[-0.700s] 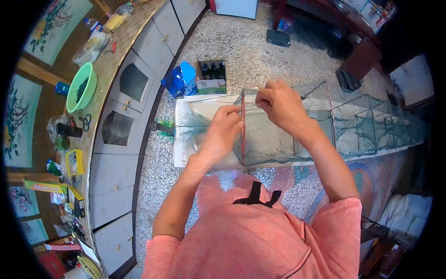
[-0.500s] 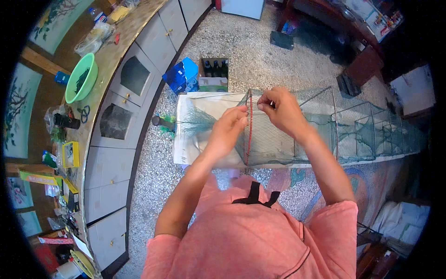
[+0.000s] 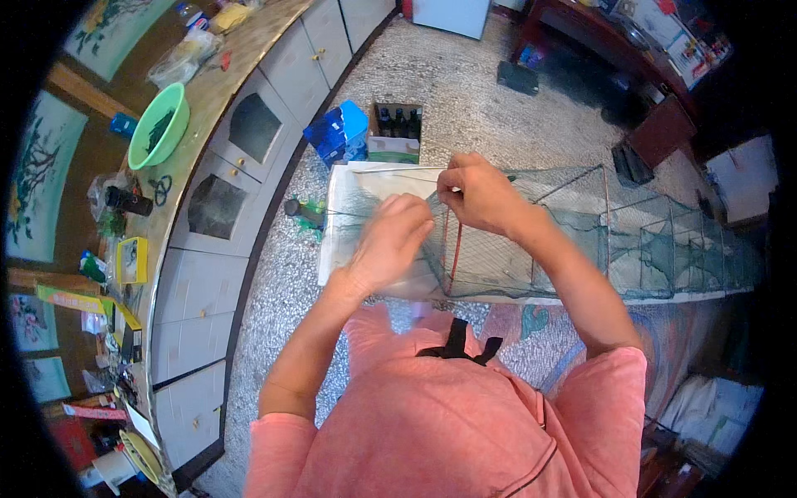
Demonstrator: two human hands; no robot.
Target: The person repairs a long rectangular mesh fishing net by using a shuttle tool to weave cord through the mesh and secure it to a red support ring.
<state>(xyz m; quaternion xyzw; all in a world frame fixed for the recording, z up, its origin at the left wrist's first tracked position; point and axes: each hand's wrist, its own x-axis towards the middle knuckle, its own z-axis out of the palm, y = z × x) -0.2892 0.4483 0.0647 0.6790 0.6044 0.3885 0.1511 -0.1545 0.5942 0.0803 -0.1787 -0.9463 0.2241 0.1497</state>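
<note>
A long green net cage (image 3: 573, 241) with thin metal frames, one wrapped in red, lies on a pale board (image 3: 332, 228). My right hand (image 3: 486, 199) pinches near the top end of the red-wrapped bar (image 3: 452, 261); what is between the fingertips is too small to make out. Just left of that bar, over the netting, is my left hand (image 3: 390, 236), its fingers bent and blurred, so whether they hold anything is unclear. A dark object on green strands (image 3: 299, 212) sits beyond the board's left end.
Left, a cabinet counter (image 3: 207, 91) carries a green basin (image 3: 178, 124), scissors (image 3: 163, 189), bags and small boxes. On the speckled floor stand a blue box (image 3: 332, 133) and a carton of bottles (image 3: 394, 149). A dark red desk (image 3: 564, 33) is at back right.
My left hand has pulled back leftward and slightly down from the red bar. My right hand has shifted left, toward the bar's top end, still pinched.
</note>
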